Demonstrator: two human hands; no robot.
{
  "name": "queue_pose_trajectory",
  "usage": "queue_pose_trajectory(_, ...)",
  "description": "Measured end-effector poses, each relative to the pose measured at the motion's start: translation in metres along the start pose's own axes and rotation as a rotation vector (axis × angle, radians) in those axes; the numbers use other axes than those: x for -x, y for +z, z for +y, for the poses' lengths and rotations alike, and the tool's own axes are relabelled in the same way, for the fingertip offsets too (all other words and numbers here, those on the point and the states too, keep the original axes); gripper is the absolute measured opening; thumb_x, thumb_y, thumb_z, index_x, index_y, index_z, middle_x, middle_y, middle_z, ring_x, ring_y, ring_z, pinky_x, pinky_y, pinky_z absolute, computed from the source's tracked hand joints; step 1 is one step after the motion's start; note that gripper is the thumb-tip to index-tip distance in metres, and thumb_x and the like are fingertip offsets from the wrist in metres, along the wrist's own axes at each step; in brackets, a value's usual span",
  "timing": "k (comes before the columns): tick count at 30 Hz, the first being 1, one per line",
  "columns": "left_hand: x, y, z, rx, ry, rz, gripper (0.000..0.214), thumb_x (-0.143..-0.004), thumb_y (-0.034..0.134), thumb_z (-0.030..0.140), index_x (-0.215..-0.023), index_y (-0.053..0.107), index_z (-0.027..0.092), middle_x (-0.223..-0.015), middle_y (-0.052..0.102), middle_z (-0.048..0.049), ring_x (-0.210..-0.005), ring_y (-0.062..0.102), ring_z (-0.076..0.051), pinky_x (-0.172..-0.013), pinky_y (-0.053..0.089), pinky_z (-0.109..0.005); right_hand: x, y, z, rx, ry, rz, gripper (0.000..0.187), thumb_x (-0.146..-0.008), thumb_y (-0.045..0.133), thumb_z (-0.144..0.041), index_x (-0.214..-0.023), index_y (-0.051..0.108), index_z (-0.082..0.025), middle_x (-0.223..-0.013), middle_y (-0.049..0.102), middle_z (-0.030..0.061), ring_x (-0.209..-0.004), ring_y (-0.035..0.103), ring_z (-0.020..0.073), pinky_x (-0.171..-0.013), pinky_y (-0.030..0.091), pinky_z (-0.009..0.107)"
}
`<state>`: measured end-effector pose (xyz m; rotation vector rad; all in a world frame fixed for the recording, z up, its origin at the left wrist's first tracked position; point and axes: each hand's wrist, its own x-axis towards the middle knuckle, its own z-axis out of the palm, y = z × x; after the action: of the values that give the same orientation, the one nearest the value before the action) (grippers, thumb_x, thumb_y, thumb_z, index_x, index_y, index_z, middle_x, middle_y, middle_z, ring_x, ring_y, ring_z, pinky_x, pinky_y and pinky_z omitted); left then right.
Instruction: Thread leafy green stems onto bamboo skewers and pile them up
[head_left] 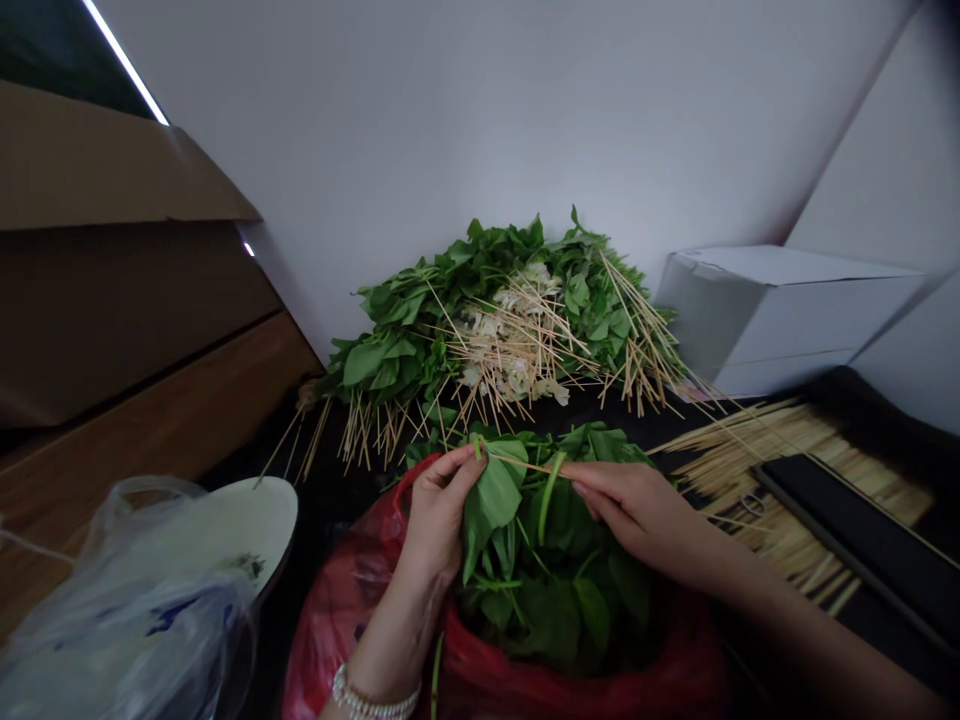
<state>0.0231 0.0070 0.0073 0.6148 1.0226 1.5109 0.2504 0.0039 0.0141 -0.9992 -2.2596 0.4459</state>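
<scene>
Head view: a close two-handed pinch at mid-frame

Your left hand (439, 510) has thumb and forefinger closed on a broad, smooth green leaf (495, 495) near its stem end. Your right hand (630, 510) grips a thin, pale wooden skewer (534, 466), which points leftward at that pinch. Leaf and skewer are together above the mouth of a crinkled red plastic bag (352, 600), over the loose dark-green leaves (544, 625) filling it. A curved light-green stem (553, 490) crosses the skewer just beside your right fingertips; you cannot tell from here whether it is pierced or merely draped.

To thread cleanly, it seems best to steady the stem end with your left fingers and push the skewer along its own line, gently, since soft leaf would likely tear under a sideways pull. Your left fingertips look close to the line of the point, which is hidden, so hold them off to one side of it. Gripping the skewer near the stem should limit bending.

Behind the bag lies a heap of skewered green leaves (382, 365) with their sticks outward; to your right, spread bare pale wooden skewers (712, 450) lie near your forearm.
</scene>
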Motion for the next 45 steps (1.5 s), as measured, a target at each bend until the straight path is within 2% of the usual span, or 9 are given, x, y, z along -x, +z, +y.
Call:
queue_pose_trajectory(8, -0.0002, -0.003, -0.004, -0.069, 0.062, -0.016, 0.032, -0.057, 0.093, 0.03, -0.083, 0.08, 0.016, -0.081, 0.08, -0.0054, -0.065, 0.07, -0.013, -0.063, 0.055, -0.021, 0.0004, 0.004, 0.0025, 0.044, 0.021, 0.014, 0.04, -0.099, 0.037, -0.023, -0.129, 0.063, -0.027, -0.118, 0.072, 0.0036, -0.107, 0.069, 0.0192, -0.089, 0.056, 0.034)
queue_pose_trajectory(17, -0.0015, -0.0038, -0.0037, -0.141, 0.133, -0.032, 0.028, -0.063, 0.089, 0.036, -0.082, 0.081, 0.017, -0.083, 0.078, -0.0054, -0.069, 0.068, -0.013, -0.066, 0.053, -0.021, 0.0005, 0.0065, 0.0025, 0.096, 0.053, 0.001, 0.039, -0.099, 0.036, -0.022, -0.123, 0.066, -0.026, -0.111, 0.074, 0.005, -0.104, 0.07, 0.0208, -0.09, 0.056, 0.036)
queue_pose_trajectory(22, -0.0025, -0.0052, -0.0051, -0.179, 0.163, -0.067, 0.024, -0.067, 0.087, 0.035, -0.084, 0.08, 0.019, -0.079, 0.076, -0.0026, -0.069, 0.065, -0.012, -0.068, 0.052, -0.021, -0.0001, 0.0077, 0.0035, 0.053, 0.042, -0.006, 0.041, -0.099, 0.037, -0.021, -0.131, 0.062, -0.027, -0.113, 0.074, 0.0042, -0.103, 0.07, 0.0195, -0.09, 0.056, 0.037)
queue_pose_trajectory(28, 0.0029, 0.0004, 0.0005, -0.241, 0.271, -0.116, 0.025, -0.062, 0.089, 0.024, -0.084, 0.079, 0.02, -0.074, 0.072, 0.0025, -0.07, 0.063, -0.008, -0.07, 0.05, -0.016, -0.0001, 0.0087, 0.0047, 0.067, 0.032, 0.015, 0.041, -0.099, 0.039, -0.022, -0.133, 0.061, -0.026, -0.115, 0.073, 0.0048, -0.103, 0.07, 0.0196, -0.09, 0.057, 0.037)
queue_pose_trajectory(31, 0.0035, 0.0007, 0.0, -0.231, 0.243, -0.104, 0.027, -0.064, 0.088, 0.027, -0.088, 0.079, 0.02, -0.074, 0.072, 0.0024, -0.068, 0.063, -0.008, -0.068, 0.05, -0.017, -0.0003, 0.0086, 0.004, 0.061, 0.025, 0.008, 0.04, -0.099, 0.038, -0.022, -0.133, 0.061, -0.026, -0.114, 0.074, 0.0051, -0.102, 0.07, 0.0196, -0.09, 0.057, 0.037)
queue_pose_trajectory(37, -0.0022, -0.0041, -0.0014, -0.106, 0.147, 0.014, 0.038, -0.063, 0.089, 0.03, -0.098, 0.079, 0.018, -0.085, 0.078, -0.0036, -0.07, 0.069, -0.013, -0.067, 0.053, -0.022, -0.0003, 0.0083, 0.0038, 0.048, 0.019, 0.013, 0.04, -0.099, 0.039, -0.021, -0.131, 0.062, -0.026, -0.118, 0.072, 0.0058, -0.105, 0.07, 0.0205, -0.091, 0.057, 0.038)
queue_pose_trajectory(45, -0.0003, 0.0002, 0.0019, -0.012, 0.004, -0.079, 0.035, -0.059, 0.091, 0.027, -0.09, 0.081, 0.016, -0.088, 0.08, -0.0083, -0.08, 0.073, -0.019, -0.076, 0.055, -0.025, -0.0001, 0.0093, 0.0066, 0.041, 0.021, -0.004, 0.039, -0.1, 0.037, -0.023, -0.128, 0.064, -0.026, -0.114, 0.074, 0.0063, -0.103, 0.07, 0.0201, -0.087, 0.057, 0.034)
